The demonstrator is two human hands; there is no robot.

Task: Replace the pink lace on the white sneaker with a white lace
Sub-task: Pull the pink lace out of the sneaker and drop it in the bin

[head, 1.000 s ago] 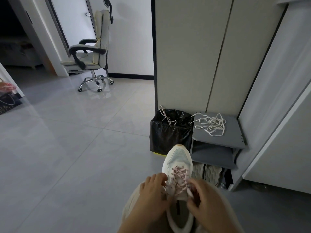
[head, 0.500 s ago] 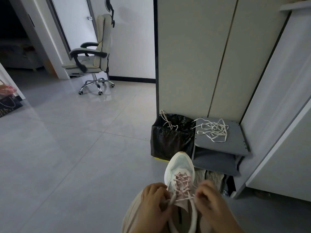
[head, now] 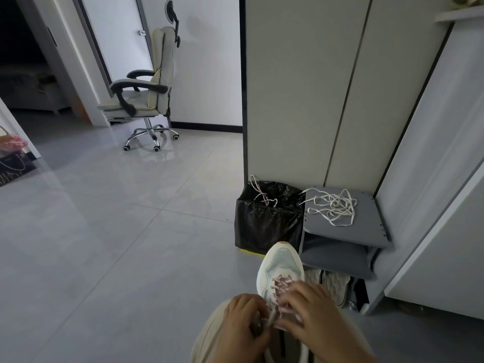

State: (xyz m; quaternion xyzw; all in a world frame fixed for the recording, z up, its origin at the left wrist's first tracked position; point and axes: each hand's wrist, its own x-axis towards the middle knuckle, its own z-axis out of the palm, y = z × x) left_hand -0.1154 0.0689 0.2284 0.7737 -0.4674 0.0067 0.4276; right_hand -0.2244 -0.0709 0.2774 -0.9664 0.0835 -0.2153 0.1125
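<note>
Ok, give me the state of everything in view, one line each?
white sneaker: on the person's leg, toe pointing away
pink lace: threaded in the front eyelets
left hand: grips a loose strand of pink lace
right hand: pinches the pink lace
white lace: loose tangle on the grey shelf, untouched
bin: open, a pale lace draped over its rim
office chair: empty

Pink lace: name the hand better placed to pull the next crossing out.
Right, probably. The right hand has its fingers on the pink lace crossings over the white sneaker; the left hand is curled lower, at the collar, steadying the shoe.
</note>
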